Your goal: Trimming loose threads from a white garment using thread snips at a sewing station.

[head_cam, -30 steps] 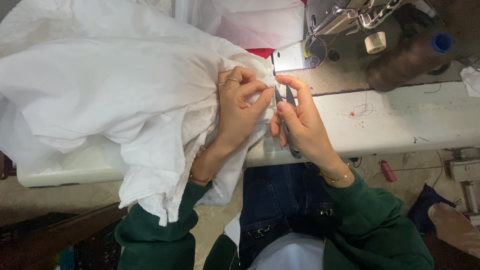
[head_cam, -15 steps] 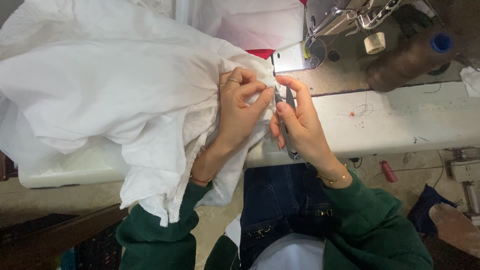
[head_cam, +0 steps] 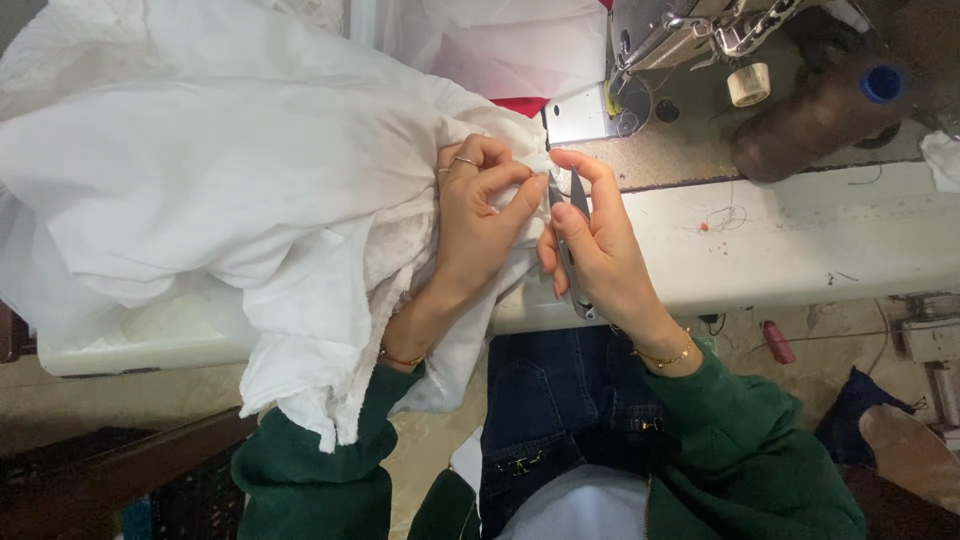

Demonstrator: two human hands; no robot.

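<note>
Nearest to us, our right hand (head_cam: 600, 250) is closed around small metal snips (head_cam: 572, 250), fingers pressed along the handles and the blades pointing up toward the cloth edge. Just left of that grip, touching it at the fingertips, our left hand (head_cam: 480, 225) pinches a fold of the white cloth (head_cam: 230, 200) between thumb and fingers. The cloth spreads away to the left of both hands, over the white table (head_cam: 800, 240). Beyond the snips stands the sewing machine (head_cam: 680, 35), with a brown thread cone (head_cam: 815, 120) farther right.
</note>
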